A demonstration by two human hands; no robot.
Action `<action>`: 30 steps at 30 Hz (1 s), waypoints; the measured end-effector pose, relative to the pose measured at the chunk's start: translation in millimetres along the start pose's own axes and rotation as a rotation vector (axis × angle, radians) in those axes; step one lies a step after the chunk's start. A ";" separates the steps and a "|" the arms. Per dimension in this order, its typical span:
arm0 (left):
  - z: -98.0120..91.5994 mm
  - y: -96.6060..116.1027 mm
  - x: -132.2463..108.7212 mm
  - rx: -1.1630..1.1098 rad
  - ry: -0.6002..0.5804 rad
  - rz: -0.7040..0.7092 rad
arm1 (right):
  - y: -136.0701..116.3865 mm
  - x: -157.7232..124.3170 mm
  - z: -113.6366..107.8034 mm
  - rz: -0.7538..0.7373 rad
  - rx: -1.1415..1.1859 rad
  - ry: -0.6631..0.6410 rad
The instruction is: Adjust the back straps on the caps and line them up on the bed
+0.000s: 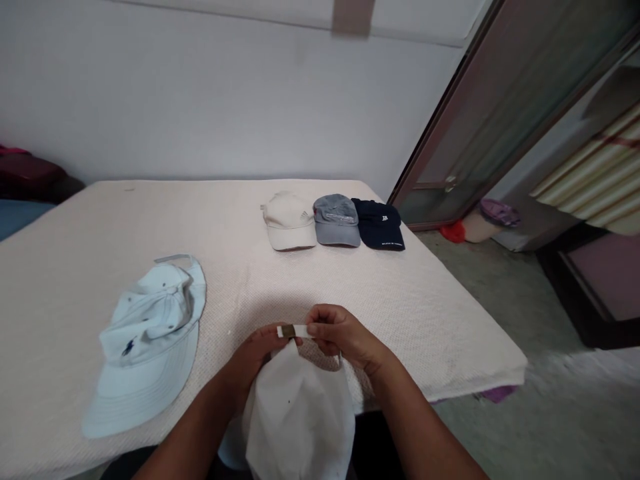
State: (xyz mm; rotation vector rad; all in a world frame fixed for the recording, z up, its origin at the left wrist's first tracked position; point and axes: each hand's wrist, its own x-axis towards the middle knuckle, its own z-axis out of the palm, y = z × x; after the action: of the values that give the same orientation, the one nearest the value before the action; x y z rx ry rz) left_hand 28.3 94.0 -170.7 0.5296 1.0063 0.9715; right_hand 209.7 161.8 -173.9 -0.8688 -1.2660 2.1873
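White cap (300, 413) strap (300, 331) is being pinched by fingers of left hand (257, 353) and right hand (340, 337); even, untwisted tension is being advised.

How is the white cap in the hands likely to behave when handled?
The white cap looks floppy: its crown sags in soft folds below the strap. Probably light, since fingertip pinches by the left hand and right hand carry it. Cloth, so hardly fragile.

Three caps (334, 222) behind, one cap (150, 337) left
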 end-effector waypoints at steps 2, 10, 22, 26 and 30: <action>1.2 -0.1 0.0 0.024 0.000 -0.007 | -1.1 0.4 1.7 -0.001 0.002 -0.023; 1.5 -4.3 -4.9 0.120 0.189 -0.078 | -1.4 1.9 11.4 -0.011 0.043 -0.136; 7.7 7.1 -13.8 0.145 -0.038 -0.015 | -0.2 7.2 16.1 -0.013 0.003 -0.145; 7.8 6.6 -14.0 0.097 -0.043 -0.024 | -1.8 5.8 17.1 -0.009 0.002 -0.154; 9.6 10.0 -16.1 -0.046 -0.137 -0.027 | -4.2 1.5 14.5 -0.030 0.005 -0.126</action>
State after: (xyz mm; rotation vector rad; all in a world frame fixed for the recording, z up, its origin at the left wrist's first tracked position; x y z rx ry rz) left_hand 29.4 85.5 -151.3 0.5361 0.8646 0.9196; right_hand 198.5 156.2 -165.2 -0.7154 -1.3225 2.2509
